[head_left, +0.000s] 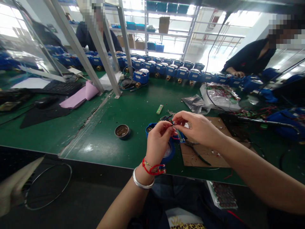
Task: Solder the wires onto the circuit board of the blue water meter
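Observation:
My left hand [159, 141] is closed, its thumb and fingers pinching thin wires above a blue round device [166, 149] that it partly hides. A red string bracelet and a silver bangle sit on that wrist. My right hand [197, 127] comes in from the right, fingers pinched on the same thin wires right next to the left fingertips. Red wire loops show between the hands. The device rests on the green table [133, 111] at the edge of a brown cardboard sheet [205, 152].
A small round tin [122, 130] stands left of the device; a small green lighter [159, 109] lies behind it. Plastic bags of wires [219, 95] lie right. A row of blue meters [176, 71] lines the far side, where two other people sit. A keyboard [57, 87] is at left.

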A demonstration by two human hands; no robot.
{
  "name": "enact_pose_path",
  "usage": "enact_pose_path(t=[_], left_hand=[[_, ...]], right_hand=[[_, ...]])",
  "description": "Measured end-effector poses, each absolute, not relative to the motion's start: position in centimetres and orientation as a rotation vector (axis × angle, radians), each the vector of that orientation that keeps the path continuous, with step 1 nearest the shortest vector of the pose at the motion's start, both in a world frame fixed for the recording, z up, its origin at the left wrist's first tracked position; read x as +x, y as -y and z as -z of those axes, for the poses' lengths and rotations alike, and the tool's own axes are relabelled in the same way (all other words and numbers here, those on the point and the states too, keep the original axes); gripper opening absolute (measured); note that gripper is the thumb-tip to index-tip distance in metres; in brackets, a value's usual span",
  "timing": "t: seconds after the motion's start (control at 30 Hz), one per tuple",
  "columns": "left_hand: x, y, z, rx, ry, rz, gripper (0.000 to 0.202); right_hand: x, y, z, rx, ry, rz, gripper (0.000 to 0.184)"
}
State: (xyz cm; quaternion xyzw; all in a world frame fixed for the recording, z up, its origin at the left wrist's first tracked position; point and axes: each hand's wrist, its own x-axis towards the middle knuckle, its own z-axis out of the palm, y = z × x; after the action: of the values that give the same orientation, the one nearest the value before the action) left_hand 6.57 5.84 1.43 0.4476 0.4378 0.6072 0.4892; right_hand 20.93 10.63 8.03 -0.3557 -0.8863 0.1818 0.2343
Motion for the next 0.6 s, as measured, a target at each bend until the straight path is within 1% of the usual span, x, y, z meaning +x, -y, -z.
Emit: enact_pose_path(t=[0.17, 0.33, 0.5, 0.6], left_hand=[[6.53, -5.80, -1.60, 1.090, -1.092, -1.470, 0.006], [6.47, -5.84, -1.43, 1.133, -1.095, -1.462, 0.006], [6.30, -5.67, -1.37, 1.302, -1.219, -1.414, 0.020], [6.29, -5.55, -1.48, 1.328, -1.229, -1.436, 0.012]], right_hand=[[21.57, -10.96, -8.15, -0.997, 2.446, -0.446, 0.003], [21.52, -11.04, -8.02, -0.983, 2.485, -0.375, 0.007], [21.29, -10.87, -7.76, -0.937, 2.500, -0.355, 0.006], [21.30, -10.79, -7.59, -0.923, 2.508, -0.337, 0.007]])
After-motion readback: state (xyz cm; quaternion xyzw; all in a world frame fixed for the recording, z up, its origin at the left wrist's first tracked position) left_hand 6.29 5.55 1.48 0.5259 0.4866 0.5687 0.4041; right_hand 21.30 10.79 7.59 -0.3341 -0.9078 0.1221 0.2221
